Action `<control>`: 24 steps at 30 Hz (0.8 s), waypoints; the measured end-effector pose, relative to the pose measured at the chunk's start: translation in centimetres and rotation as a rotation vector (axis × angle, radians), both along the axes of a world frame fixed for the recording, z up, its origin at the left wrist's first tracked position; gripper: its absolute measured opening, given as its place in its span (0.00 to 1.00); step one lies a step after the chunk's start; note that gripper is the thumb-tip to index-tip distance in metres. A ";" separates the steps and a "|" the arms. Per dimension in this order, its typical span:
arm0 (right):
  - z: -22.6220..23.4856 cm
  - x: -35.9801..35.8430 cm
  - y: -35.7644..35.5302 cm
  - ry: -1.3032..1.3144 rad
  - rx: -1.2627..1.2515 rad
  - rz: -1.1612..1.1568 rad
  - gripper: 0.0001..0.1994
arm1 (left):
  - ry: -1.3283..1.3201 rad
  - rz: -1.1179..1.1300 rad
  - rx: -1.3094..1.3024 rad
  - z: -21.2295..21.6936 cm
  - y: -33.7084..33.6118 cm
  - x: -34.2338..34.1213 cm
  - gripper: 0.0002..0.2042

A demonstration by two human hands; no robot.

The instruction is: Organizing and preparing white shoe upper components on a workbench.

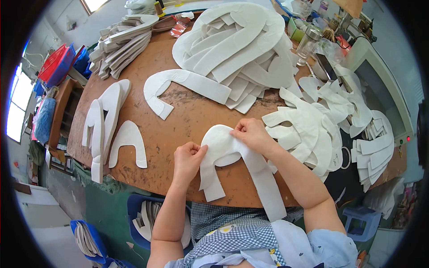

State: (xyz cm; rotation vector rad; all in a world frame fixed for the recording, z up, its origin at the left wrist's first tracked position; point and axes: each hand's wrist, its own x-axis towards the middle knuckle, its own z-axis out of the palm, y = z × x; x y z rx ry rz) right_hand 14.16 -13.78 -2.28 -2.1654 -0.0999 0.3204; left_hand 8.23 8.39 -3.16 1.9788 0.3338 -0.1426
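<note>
Near the table's front edge, a white U-shaped padding piece (257, 166) lies with its curved end away from me and one long leg reaching toward my apron. A second white layer shows beneath its inner curve. My left hand (190, 158) pinches the left edge of the curve between thumb and fingers. At the upper right of the same curve, my right hand (252, 134) pinches its edge with the fingers pressed together. Just beyond lies another U-shaped white piece (196, 85). To the left is a smaller white arch (127, 134).
A large heap of white curved pieces (241, 40) fills the back middle of the brown table (187, 116). Thin white cutouts (308, 134) lie at the right, near a monitor (380, 80). Stacked pieces (120, 49) stand back left. A blue bin (134, 210) sits below the edge.
</note>
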 end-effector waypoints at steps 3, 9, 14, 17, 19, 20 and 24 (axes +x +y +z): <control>-0.1 0.0 0.0 -0.003 0.012 -0.007 0.14 | -0.046 -0.003 -0.021 -0.4 0.0 0.0 0.12; -0.2 -0.1 0.4 -0.001 -0.017 -0.006 0.14 | -0.020 -0.001 0.012 -0.6 0.3 0.1 0.13; -0.4 0.1 0.6 -0.114 -0.169 0.054 0.15 | -0.009 -0.063 -0.101 1.0 0.4 -0.8 0.15; -0.6 0.2 0.4 -0.133 -0.170 0.067 0.15 | 0.016 -0.136 -0.069 2.7 0.5 -2.6 0.22; -0.4 0.1 0.4 -0.123 -0.175 0.065 0.15 | 0.069 -0.101 -0.151 2.3 1.0 -3.5 0.22; -0.3 0.1 0.5 -0.116 -0.184 0.060 0.16 | 0.117 -0.069 -0.236 2.2 1.2 -3.8 0.23; -0.3 -0.1 0.6 -0.136 -0.203 0.067 0.16 | 0.180 -0.013 -0.312 2.2 1.5 -4.6 0.24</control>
